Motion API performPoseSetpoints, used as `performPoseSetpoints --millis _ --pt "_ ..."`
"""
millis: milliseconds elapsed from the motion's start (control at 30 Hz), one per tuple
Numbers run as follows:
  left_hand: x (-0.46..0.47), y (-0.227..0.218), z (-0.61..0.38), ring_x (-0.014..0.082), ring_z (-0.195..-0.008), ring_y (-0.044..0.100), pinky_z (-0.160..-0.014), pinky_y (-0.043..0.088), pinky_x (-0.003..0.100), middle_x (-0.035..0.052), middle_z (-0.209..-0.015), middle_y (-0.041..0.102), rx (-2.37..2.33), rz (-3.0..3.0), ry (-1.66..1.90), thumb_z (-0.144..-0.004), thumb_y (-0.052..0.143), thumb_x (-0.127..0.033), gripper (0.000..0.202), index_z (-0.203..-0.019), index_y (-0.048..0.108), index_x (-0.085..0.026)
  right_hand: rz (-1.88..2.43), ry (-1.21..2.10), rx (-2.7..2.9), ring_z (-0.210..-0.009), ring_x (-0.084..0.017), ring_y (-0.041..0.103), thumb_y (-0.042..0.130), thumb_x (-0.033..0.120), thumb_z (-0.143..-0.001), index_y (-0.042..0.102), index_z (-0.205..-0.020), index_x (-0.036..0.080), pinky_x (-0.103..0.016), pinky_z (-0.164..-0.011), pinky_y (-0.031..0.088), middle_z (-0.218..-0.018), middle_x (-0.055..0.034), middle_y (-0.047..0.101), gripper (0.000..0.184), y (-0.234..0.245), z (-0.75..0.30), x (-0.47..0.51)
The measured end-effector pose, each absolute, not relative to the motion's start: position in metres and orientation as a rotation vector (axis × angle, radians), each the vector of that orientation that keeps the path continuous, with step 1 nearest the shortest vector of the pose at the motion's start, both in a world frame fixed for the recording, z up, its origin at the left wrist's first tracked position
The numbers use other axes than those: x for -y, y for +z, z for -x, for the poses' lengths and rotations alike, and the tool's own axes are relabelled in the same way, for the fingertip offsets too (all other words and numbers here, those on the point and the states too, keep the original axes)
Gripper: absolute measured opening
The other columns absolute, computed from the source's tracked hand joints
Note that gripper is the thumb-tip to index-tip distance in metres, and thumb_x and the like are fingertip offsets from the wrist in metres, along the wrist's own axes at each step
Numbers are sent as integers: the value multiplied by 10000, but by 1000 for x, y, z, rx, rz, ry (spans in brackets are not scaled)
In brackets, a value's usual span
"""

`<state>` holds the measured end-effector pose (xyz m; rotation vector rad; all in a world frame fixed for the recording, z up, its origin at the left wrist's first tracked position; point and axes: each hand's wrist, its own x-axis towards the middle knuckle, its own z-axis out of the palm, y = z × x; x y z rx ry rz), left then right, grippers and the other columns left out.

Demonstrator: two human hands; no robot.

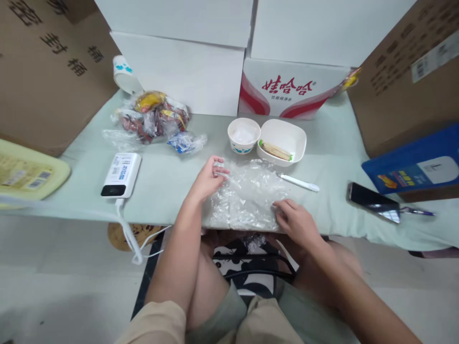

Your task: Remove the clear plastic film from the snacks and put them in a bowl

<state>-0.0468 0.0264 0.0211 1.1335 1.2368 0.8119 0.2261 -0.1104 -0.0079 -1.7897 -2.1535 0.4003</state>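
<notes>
A crinkled sheet of clear plastic film (247, 191) lies spread over the front of the table in front of me. My left hand (209, 180) pinches its upper left edge, fingers curled. At the lower right edge, my right hand (294, 220) has its fingers and thumb closed on the film. Just beyond the sheet stand a paper cup (243, 147) with something whitish and clear inside, and a white plastic tray (296, 134) holding a bundle of toothpicks (275, 150). A white utility knife (299, 182) rests by the film's right side.
Wrapped snacks (152, 117) and a blue-and-clear wrapper (184, 142) lie at the back left. A white power bank (122, 176) with a cable sits left, a phone (373, 200) and pen (418, 210) right. White boxes (186, 71) and brown cartons (412, 95) wall the table.
</notes>
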Motion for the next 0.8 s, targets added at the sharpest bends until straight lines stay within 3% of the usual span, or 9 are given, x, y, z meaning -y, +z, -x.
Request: performPoseSetpoints --millis 100,233,467,567,633,700,800 --pt "-26 23 46 137 -725 654 -579 390 219 2 -872 711 -1070 -1203 830 -616 600 -131 472 -1049 448 -240 1756 481 1957 -819 -233 678 546 335 -918 635 -1130 231 -387 -759 552 -1021 -83 707 252 2 -235 107" --pt "-27 25 48 146 -738 673 -600 373 232 -20 -805 723 -857 -1181 871 -580 648 -116 389 -891 442 -229 1729 531 1659 -1029 -303 661 638 434 -830 524 -1306 221 -480 -871 542 -1137 -129 689 534 5 -239 72" --pt "-19 30 56 130 -546 535 -586 361 271 -79 -531 527 -711 -967 962 -488 768 -145 469 -746 386 -230 1583 899 1583 -1296 -342 569 704 517 -786 221 -1539 249 -582 -1082 429 -1410 -207 576 933 -8 -213 54" --pt "-14 37 56 110 -494 447 -587 382 291 -84 -508 485 -817 -915 959 -462 743 -160 452 -730 388 -237 1521 987 1570 -1382 -354 494 728 527 -779 169 -1569 258 -608 -1111 388 -1329 -192 630 1005 -9 -207 51" --pt "-14 42 56 109 -505 466 -579 397 282 -82 -520 497 -895 -901 984 -441 727 -147 457 -742 395 -240 1395 1128 1499 -1224 -313 614 712 487 -796 159 -1569 274 -559 -1027 482 -1109 -114 704 975 -10 -206 44" --pt "-17 44 56 126 -583 572 -570 413 251 -67 -616 586 -953 -884 1020 -444 736 -140 486 -808 433 -250 1274 1248 1366 -891 -230 699 690 433 -803 227 -1529 300 -448 -844 578 -905 -11 675 871 -11 -207 37" --pt "-25 44 56 174 -763 709 -562 466 219 -1 -879 717 -1087 -833 978 -562 793 -251 568 -1027 469 -277 1268 1156 1146 -577 -124 594 664 382 -797 430 -1347 301 -304 -593 542 -833 52 589 604 -11 -213 32"
